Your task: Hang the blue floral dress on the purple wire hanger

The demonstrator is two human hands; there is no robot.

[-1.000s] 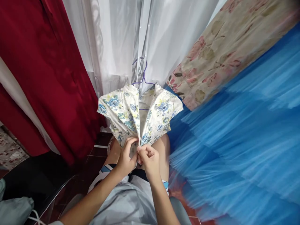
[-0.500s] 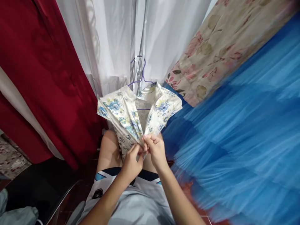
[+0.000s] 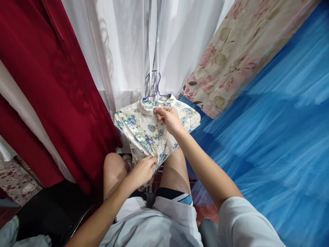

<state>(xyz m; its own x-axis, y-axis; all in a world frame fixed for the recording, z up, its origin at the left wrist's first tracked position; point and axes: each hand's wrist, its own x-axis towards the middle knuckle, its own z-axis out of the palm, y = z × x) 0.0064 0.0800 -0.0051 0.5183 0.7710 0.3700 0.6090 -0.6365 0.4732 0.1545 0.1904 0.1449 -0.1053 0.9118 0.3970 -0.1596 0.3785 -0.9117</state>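
A small white shirt with blue flowers (image 3: 144,132) hangs on a purple hanger (image 3: 157,92) in front of me, its front closed. My right hand (image 3: 167,117) is raised to the top of the shirt's front, just under the collar, fingers pinched on the cloth. My left hand (image 3: 142,170) is lower, fingers closed on the shirt's bottom edge above my knees. The hanger's hook goes up onto a thin shiny rail (image 3: 151,44).
A dark red garment (image 3: 51,82) hangs at the left and white sheer fabric (image 3: 120,51) behind. A beige flowered cloth (image 3: 244,48) and a big blue tulle skirt (image 3: 269,130) fill the right. My bare knees and pale shorts (image 3: 154,219) are below.
The shirt's front was spread open with both hands pinching together low down. Now the front is closed; my right hand has risen to the collar while the left stayed at the hem.
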